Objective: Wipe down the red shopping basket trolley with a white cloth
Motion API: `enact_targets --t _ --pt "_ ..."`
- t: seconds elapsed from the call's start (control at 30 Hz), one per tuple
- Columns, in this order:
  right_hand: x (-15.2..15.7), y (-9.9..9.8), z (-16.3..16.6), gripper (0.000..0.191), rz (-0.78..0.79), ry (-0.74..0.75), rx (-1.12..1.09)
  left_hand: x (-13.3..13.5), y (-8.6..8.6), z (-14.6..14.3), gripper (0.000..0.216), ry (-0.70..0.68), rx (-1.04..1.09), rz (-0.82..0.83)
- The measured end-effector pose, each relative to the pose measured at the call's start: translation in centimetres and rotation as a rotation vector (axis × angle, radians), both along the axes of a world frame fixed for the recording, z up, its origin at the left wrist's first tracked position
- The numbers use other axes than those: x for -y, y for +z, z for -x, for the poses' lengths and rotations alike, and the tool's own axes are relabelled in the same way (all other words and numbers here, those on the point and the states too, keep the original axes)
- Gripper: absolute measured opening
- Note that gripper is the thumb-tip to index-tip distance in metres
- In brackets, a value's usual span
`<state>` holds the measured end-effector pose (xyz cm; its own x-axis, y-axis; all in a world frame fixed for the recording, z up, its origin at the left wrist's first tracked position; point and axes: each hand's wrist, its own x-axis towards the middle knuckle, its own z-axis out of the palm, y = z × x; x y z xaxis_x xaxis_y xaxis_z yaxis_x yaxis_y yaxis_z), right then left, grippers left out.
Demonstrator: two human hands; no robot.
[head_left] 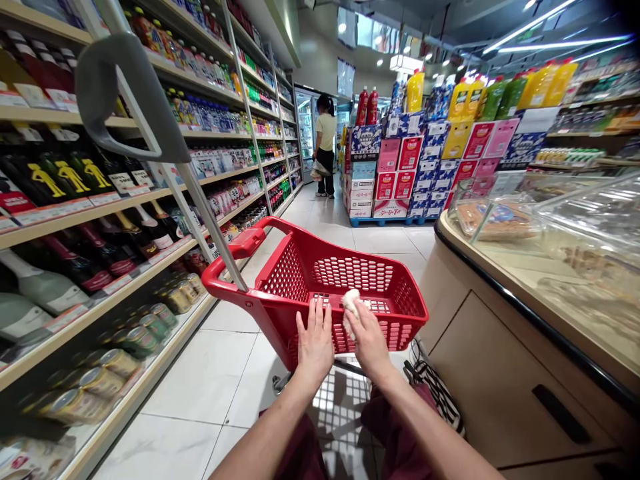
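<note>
A red plastic shopping basket cart (270, 300) with perforated walls and a grey pull handle (127, 100) stands right in front of me. Against its near side wall lies my left hand (316, 339), fingers stretched out and flat, with nothing in it. To the right, my right hand (369, 340) grips a whitish cloth (351, 301) at the top rim of the same wall. Part of the cloth hangs over the rim, and the rest is hidden under the fingers. Inside the basket only its red perforated floor and walls show.
Shelves of bottles and cans (120, 363) run along the left. A wooden counter (500, 347) with clear covers borders the right, a striped bag (437, 393) at its foot. Ahead are stacked drink cartons (395, 167) and a person (326, 143) with their back turned.
</note>
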<state>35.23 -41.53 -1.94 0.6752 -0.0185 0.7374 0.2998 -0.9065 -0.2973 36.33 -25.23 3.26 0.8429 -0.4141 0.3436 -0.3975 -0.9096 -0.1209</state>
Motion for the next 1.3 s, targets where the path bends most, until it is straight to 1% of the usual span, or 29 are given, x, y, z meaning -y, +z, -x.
enact_targets --t 0.03,0.07,0.17,0.2,0.23,0.27,0.33,0.4,0.43,0.47,0.53,0.57,0.6,0.63,0.73,0.77,0.8,0.83,0.93,0.97,1.0,1.1,1.13,1.17,1.2,1.3 --pt "-0.1 0.1 0.0 0.046 0.022 0.025 -0.005 -0.1 -0.1 0.0 0.061 -0.008 0.004 -0.005" --pt "0.2 0.1 0.1 0.047 0.028 0.004 -0.013 -0.2 -0.2 -0.1 0.061 -0.016 0.006 -0.010" --pt "1.3 0.1 0.4 0.052 -0.026 -0.210 -0.033 -0.2 -0.4 -0.1 0.062 -0.026 0.002 -0.009" --pt "1.3 0.2 0.4 0.053 -0.039 -0.249 -0.035 -0.2 -0.4 -0.1 0.062 -0.022 0.003 -0.006" --pt "0.9 0.2 0.3 0.052 -0.038 -0.245 -0.032 -0.2 -0.4 -0.1 0.062 -0.018 0.007 -0.003" --pt "0.3 0.3 0.1 0.050 -0.024 -0.204 -0.023 -0.2 -0.4 -0.1 0.062 -0.015 0.012 -0.002" --pt "-1.0 0.5 -0.3 0.046 0.020 -0.075 -0.007 -0.5 -0.3 -0.2 0.061 -0.019 0.025 -0.010" --pt "-1.0 0.5 -0.3 0.045 0.041 -0.001 -0.002 -0.9 -0.3 -0.4 0.061 -0.038 0.037 -0.028" --pt "-0.4 0.3 -0.1 0.046 0.034 -0.013 -0.006 -1.0 -0.3 -0.5 0.061 -0.048 0.042 -0.036" --pt "0.5 0.2 0.2 0.049 0.018 -0.062 -0.016 -1.1 -0.4 -0.5 0.061 -0.053 0.045 -0.041" --pt "2.2 -0.1 0.8 0.054 -0.023 -0.213 -0.044 -1.2 -0.5 -0.6 0.061 -0.049 0.047 -0.038" --pt "2.6 -0.2 1.0 0.055 -0.035 -0.274 -0.054 -1.1 -0.5 -0.6 0.061 -0.042 0.045 -0.033" --pt "2.5 -0.1 1.1 0.056 -0.035 -0.297 -0.061 -1.0 -0.6 -0.6 0.061 -0.035 0.043 -0.028" --pt "2.1 0.0 1.0 0.055 -0.021 -0.278 -0.060 -0.9 -0.6 -0.6 0.060 -0.030 0.043 -0.025" --pt "0.1 0.4 0.5 0.053 0.068 -0.096 -0.046 -0.9 -0.4 -0.4 0.059 -0.033 0.048 -0.028" --pt "0.0 0.5 0.4 0.053 0.091 -0.067 -0.048 -0.9 -0.4 -0.3 0.059 -0.037 0.049 -0.032" --pt "0.4 0.4 0.4 0.055 0.101 -0.074 -0.057 -0.9 -0.3 -0.3 0.058 -0.041 0.048 -0.034" --pt "1.0 0.3 0.5 0.056 0.096 -0.119 -0.070 -0.9 -0.2 -0.2 0.058 -0.044 0.043 -0.035" --pt "3.3 -0.2 0.9 0.057 0.027 -0.331 -0.102 -0.8 -0.2 -0.1 0.059 -0.047 0.025 -0.027" --pt "3.5 -0.2 0.9 0.057 0.015 -0.359 -0.102 -0.7 -0.2 -0.1 0.059 -0.042 0.023 -0.021" --pt "3.4 -0.1 0.9 0.056 0.020 -0.346 -0.098 -0.7 -0.2 -0.2 0.060 -0.037 0.025 -0.017" --pt "2.2 0.3 0.6 0.055 0.117 -0.159 -0.082 -0.7 -0.3 -0.3 0.060 -0.032 0.049 -0.016" --pt "2.1 0.3 0.7 0.056 0.143 -0.118 -0.087 -0.8 -0.3 -0.3 0.060 -0.036 0.057 -0.019" --pt "2.5 0.3 0.8 0.057 0.149 -0.118 -0.100 -0.8 -0.4 -0.3 0.061 -0.042 0.060 -0.022" --pt "3.2 0.2 1.0 0.058 0.133 -0.165 -0.117 -0.9 -0.4 -0.3 0.061 -0.048 0.058 -0.023" --pt "5.2 -0.3 1.8 0.057 0.028 -0.405 -0.165 -0.7 -0.5 -0.2 0.060 -0.048 0.033 -0.014"
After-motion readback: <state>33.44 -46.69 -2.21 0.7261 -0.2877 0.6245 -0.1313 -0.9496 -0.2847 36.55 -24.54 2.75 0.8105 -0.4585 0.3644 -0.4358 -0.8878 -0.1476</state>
